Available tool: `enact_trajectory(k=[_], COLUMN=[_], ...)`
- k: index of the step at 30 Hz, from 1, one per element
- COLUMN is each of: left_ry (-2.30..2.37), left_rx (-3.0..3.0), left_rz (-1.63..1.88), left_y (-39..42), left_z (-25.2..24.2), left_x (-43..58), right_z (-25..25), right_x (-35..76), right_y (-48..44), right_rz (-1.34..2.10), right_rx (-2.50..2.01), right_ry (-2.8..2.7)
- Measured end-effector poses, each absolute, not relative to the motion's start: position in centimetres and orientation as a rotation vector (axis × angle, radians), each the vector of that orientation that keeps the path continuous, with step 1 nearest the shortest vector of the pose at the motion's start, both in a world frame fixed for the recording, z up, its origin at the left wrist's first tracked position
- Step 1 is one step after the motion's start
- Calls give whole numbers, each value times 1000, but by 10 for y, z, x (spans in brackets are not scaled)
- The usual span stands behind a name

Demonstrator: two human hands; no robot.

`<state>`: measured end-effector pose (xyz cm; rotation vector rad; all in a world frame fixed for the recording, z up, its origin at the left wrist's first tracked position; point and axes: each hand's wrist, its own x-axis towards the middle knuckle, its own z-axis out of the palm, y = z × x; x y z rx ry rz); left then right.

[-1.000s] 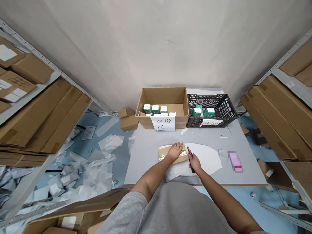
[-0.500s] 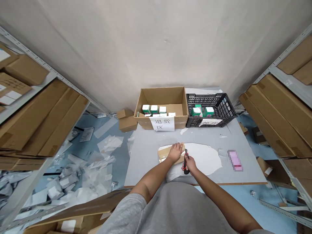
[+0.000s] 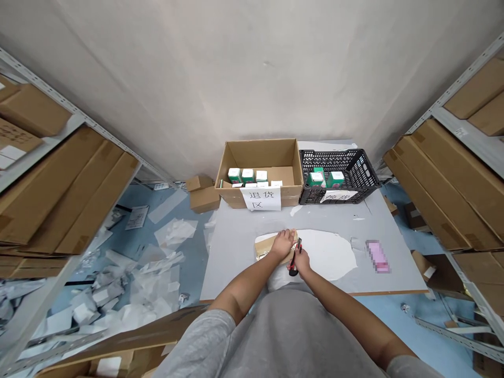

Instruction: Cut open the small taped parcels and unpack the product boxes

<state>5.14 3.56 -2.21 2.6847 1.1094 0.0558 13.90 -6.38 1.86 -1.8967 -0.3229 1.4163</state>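
Observation:
A small brown cardboard box (image 3: 263, 245) with shiny tape lies near the table's front edge, partly on a white sheet (image 3: 328, 256). My left hand (image 3: 282, 244) lies over the top of the box and grips it, its fingertips at the far right corner. In my right hand (image 3: 302, 261) is a red and black utility knife (image 3: 292, 268), its front end pointing away from me, close to the right end of the box. My hands hide much of the box's right side, and I cannot tell whether the blade touches it.
A large open carton (image 3: 260, 152) with several green-and-white boxes stands at the back of the grey table (image 3: 232, 262), beside a black plastic crate (image 3: 362, 178) holding more of them. A blurred pink item (image 3: 378, 256) lies to the right. Shelves with cartons flank both sides.
My right hand and the utility knife have moved slightly left, toward the box, and the knife has tilted. My left hand stays on the box. The view has shifted a little.

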Motion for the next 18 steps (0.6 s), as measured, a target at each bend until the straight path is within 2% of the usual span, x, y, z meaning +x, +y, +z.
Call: enact_trajectory(k=[18], left_ry=[1090], left_rx=[2655], left_rz=[-49], left_y=[44], left_z=[-12], left_x=[53], right_z=[10], right_x=[120], right_y=[-73], right_rz=[1369], right_rx=[-1902], right_ry=[-354])
